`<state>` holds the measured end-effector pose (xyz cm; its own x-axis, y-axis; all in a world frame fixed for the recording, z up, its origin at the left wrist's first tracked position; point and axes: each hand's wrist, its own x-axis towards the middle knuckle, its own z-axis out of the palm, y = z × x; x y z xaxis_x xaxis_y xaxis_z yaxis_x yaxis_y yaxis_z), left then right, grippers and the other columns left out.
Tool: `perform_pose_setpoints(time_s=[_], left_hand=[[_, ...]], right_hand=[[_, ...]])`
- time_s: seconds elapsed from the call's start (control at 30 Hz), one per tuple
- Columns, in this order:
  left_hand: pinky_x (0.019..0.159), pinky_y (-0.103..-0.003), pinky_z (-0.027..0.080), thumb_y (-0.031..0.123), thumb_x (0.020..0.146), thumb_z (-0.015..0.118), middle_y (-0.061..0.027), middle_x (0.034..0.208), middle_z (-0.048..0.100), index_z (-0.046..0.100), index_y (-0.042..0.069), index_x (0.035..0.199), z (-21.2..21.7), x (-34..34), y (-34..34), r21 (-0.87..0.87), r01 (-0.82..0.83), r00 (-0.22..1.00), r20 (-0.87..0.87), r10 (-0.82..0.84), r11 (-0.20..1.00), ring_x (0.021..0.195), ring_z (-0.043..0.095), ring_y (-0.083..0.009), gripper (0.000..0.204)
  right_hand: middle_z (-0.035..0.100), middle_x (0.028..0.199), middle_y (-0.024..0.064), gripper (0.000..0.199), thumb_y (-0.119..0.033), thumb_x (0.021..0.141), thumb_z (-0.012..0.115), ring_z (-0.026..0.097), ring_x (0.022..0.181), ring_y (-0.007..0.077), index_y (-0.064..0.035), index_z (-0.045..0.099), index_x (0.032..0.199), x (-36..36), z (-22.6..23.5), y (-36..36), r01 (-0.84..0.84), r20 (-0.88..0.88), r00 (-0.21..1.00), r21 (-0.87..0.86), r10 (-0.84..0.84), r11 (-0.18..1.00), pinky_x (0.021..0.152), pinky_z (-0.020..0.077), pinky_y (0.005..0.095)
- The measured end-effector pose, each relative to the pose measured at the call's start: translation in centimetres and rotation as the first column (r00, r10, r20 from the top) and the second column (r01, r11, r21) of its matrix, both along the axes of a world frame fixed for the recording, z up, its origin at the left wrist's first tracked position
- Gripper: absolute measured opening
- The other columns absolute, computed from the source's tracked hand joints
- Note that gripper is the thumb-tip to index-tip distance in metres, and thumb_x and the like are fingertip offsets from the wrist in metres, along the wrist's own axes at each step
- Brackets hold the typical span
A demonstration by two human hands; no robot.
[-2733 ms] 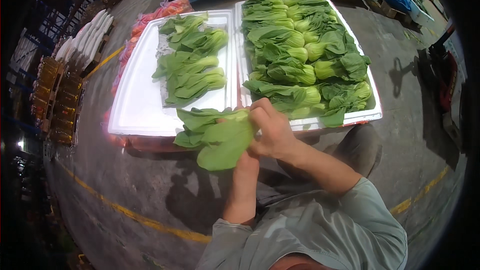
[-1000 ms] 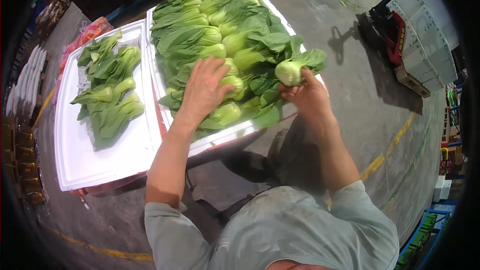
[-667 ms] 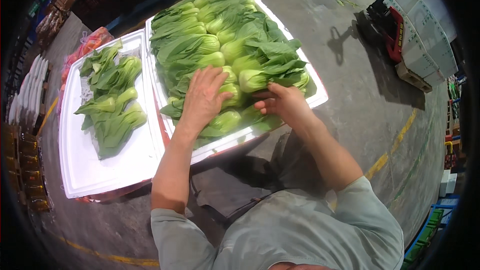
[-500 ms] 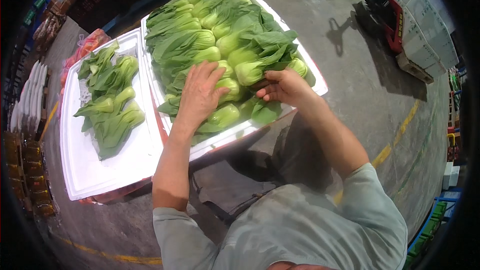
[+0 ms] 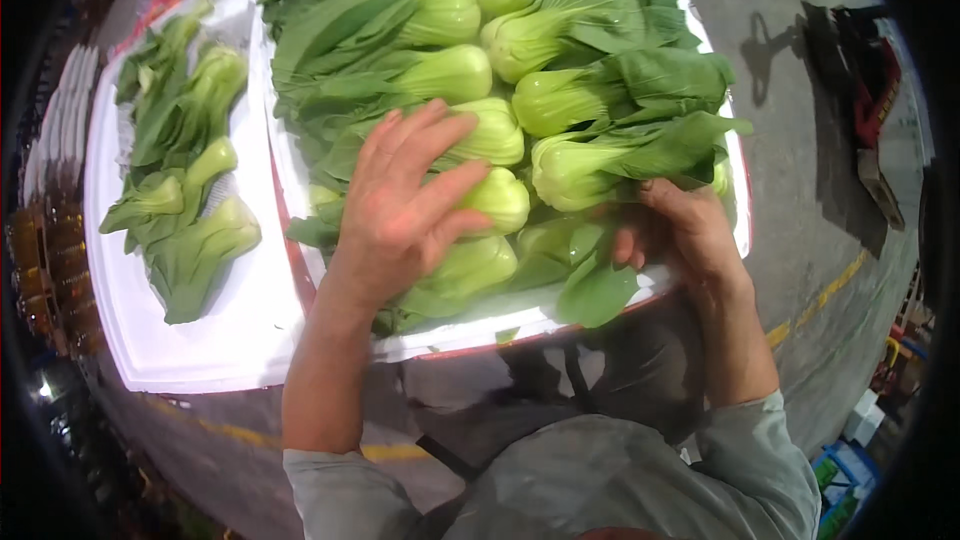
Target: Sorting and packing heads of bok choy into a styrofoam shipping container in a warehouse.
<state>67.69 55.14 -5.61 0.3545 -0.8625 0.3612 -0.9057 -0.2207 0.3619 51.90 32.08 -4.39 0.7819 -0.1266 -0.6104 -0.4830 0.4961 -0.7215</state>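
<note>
Heads of green bok choy [image 5: 455,15] lie in rows in a white foam box [image 5: 735,170], pale bases turned inward and leaves outward. My left hand [image 5: 400,205] rests on the left row near the front, fingers spread over the pale bases. At the front right, my right hand [image 5: 690,230] has its fingers curled around the leafy end of a bok choy head [image 5: 575,170], thumb side at the leaves. Part of that grip is hidden under the leaves. A loose green leaf [image 5: 600,285] hangs over the near rim, below the right hand.
To the left, a white foam lid or tray [image 5: 245,340] holds several loose bok choy [image 5: 205,235]. A red pallet jack [image 5: 875,100] stands on the concrete floor at the far right. Stacked white sacks [image 5: 70,130] and crates line the left edge.
The view has come closer and lower over the box, so everything appears larger. Both hands stay at nearly the same bok choy; the right hand's fingers are tucked further under the leaves.
</note>
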Motion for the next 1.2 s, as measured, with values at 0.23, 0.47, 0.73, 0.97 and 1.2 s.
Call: perform_pose_setpoints(time_s=[0.23, 0.47, 0.73, 0.97, 1.2], left_hand=[[0.101, -0.051, 0.034, 0.035, 0.076, 0.068, -0.0113, 0.125, 0.055, 0.065, 0.01, 0.102, 0.5, 0.4, 0.1, 0.069, -0.014, 0.984, -0.176, 0.026, 0.998, 0.122, 0.047, -0.0344, 0.036], [0.103, -0.048, 0.036, 0.021, 0.07, 0.074, -0.0092, 0.124, 0.051, 0.062, 0.009, 0.102, 1.9, 0.4, -1.4, 0.147, -0.042, 0.966, -0.246, 0.077, 0.988, 0.122, 0.045, -0.0313, 0.036], [0.105, -0.047, 0.034, 0.02, 0.073, 0.072, -0.0123, 0.123, 0.049, 0.06, 0.008, 0.106, 3.5, 0.3, -1.0, 0.262, -0.07, 0.94, -0.306, 0.152, 0.962, 0.124, 0.041, -0.0324, 0.037], [0.112, -0.055, 0.019, 0.032, 0.074, 0.074, -0.0205, 0.141, 0.031, 0.048, 0.006, 0.128, 6.3, -3.9, -6.0, 0.318, -0.248, 0.859, -0.365, 0.359, 0.915, 0.135, 0.027, -0.038, 0.066], [0.111, -0.052, 0.018, 0.036, 0.08, 0.068, -0.0126, 0.147, 0.03, 0.041, 0.013, 0.139, 2.2, -3.1, -5.8, 0.31, -0.178, 0.857, -0.417, 0.302, 0.934, 0.137, 0.026, -0.0322, 0.069]], right_hand=[[0.067, 0.085, 0.0134, 0.017, -0.009, 0.094, 0.05, 0.062, 0.055, 0.0159, 0.0022, 0.055, 0.106, 0.8, 0.2, 0.7, 0.082, -0.112, 0.99, -0.086, -0.091, 0.993, 0.043, 0.0461, 0.0237], [0.064, 0.093, 0.0098, 0.027, -0.022, 0.094, 0.051, 0.06, 0.067, 0.0145, -0.0034, 0.054, 0.113, 1.3, 1.3, -0.4, 0.046, -0.234, 0.972, 0.102, -0.021, 0.994, 0.054, 0.0469, 0.0238], [0.064, 0.089, 0.0133, 0.026, -0.016, 0.092, 0.054, 0.063, 0.062, 0.0206, -0.0008, 0.054, 0.114, 2.6, 0.5, 2.2, 0.198, -0.413, 0.903, 0.16, -0.116, 0.967, 0.047, 0.0488, 0.0281], [0.066, 0.086, 0.0143, 0.037, -0.031, 0.097, 0.044, 0.064, 0.062, 0.0215, -0.0037, 0.052, 0.12, 2.2, -0.9, 0.5, 0.095, -0.432, 0.902, 0.235, 0.017, 0.967, 0.053, 0.0532, 0.0297], [0.066, 0.096, 0.0168, 0.04, -0.03, 0.09, 0.055, 0.066, 0.077, 0.0235, -0.0013, 0.054, 0.117, 0.9, 4.6, 1.7, -0.157, -0.457, 0.885, -0.113, 0.088, 0.981, 0.068, 0.0543, 0.0354]])
